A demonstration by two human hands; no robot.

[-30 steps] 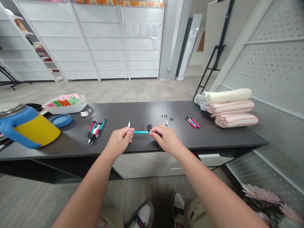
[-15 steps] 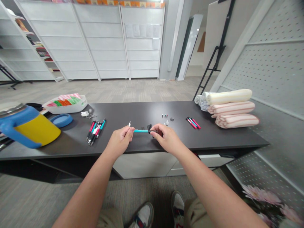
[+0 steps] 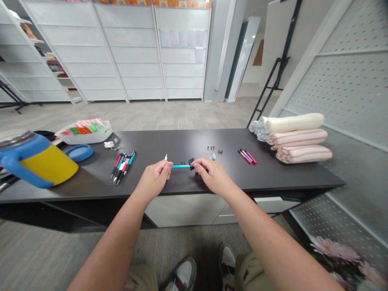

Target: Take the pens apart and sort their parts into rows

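A bright blue pen barrel (image 3: 181, 166) lies level between my two hands, above the table. My left hand (image 3: 156, 178) is closed around its left end. A slim white tip (image 3: 166, 157) sticks up just behind these fingers; whether it is held or stands beyond them I cannot tell. My right hand (image 3: 210, 171) is closed in a pinch at the barrel's right end, on a small dark piece mostly hidden by the fingertips. Several black pen grips (image 3: 191, 161) sit on the table right behind that end. White small parts (image 3: 214, 156) lie beyond my right hand.
On the dark table (image 3: 151, 143), assembled pens (image 3: 123, 167) lie left; coloured barrels (image 3: 247, 156), small caps (image 3: 211, 147) and metal bits (image 3: 220, 152) lie right. A yellow-blue jug (image 3: 45, 161), blue lid (image 3: 79, 152), white basket (image 3: 87, 137) and rolled towels (image 3: 298, 139) flank them.
My right fingertips have shifted slightly, and less of the dark piece at the barrel's right end shows now. My left hand keeps its hold on the barrel.
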